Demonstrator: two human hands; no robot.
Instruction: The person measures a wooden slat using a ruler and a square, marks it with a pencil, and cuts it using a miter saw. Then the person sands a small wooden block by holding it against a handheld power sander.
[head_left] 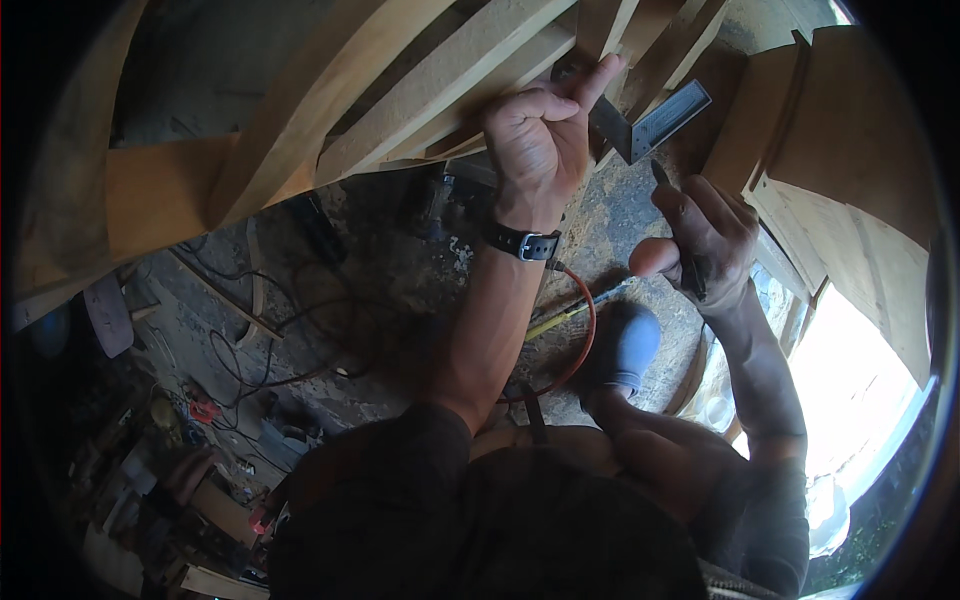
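Observation:
My left hand [540, 140], with a black-strapped watch at the wrist, is raised to the wooden slats. Its thumb is bent and its index finger stretches along a slat. It grips a try square [668, 122] by the blade side; the fingers behind are partly hidden. The square's metal stock points up to the right, and its darker blade runs back toward the hand. Just below the stock, my right hand [712, 235] is closed around a dark pencil [660, 173]. The pencil's tip points up toward the square, apart from it.
Long pale wooden slats [440, 90] form a frame across the top left. A wooden panel piece [850, 130] stands at the right. An orange hose [590, 330] and dark cables [270, 370] lie on the dusty floor, near my blue shoe [632, 345]. Scraps and tools clutter the lower left.

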